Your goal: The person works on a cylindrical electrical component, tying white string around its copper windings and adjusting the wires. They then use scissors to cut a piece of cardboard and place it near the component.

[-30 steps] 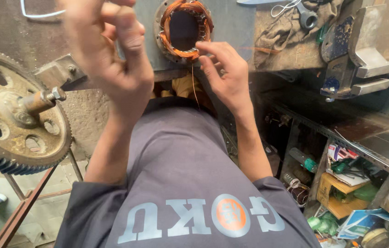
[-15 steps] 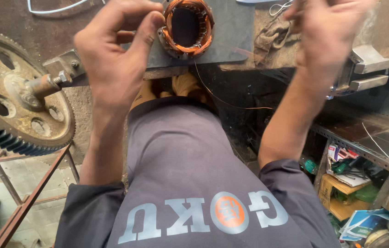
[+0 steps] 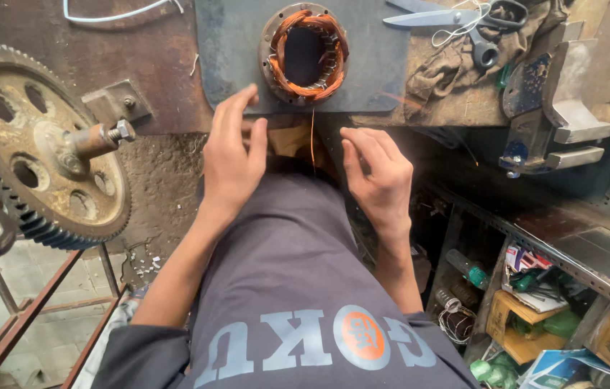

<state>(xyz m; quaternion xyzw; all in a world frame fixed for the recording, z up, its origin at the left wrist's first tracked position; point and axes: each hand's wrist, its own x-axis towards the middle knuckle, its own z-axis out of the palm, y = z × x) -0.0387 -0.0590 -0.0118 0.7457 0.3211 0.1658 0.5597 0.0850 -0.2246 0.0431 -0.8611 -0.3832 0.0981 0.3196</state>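
From the head view we see the stator with its copper windings lying on the table at the front edge, a thin copper wire hanging from it between our hands. Our left hand and right hand are open, each grip empty. We judge the steel core heavy and stiff, best held by its outer rim, the wire fine and easily kinked.

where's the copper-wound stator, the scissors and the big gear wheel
copper-wound stator [image 3: 285, 81], head view, on the copper winding at its left side
scissors [image 3: 427, 17], head view, on the blades near the pivot
big gear wheel [image 3: 10, 155], head view, on the rusty face left of the hub
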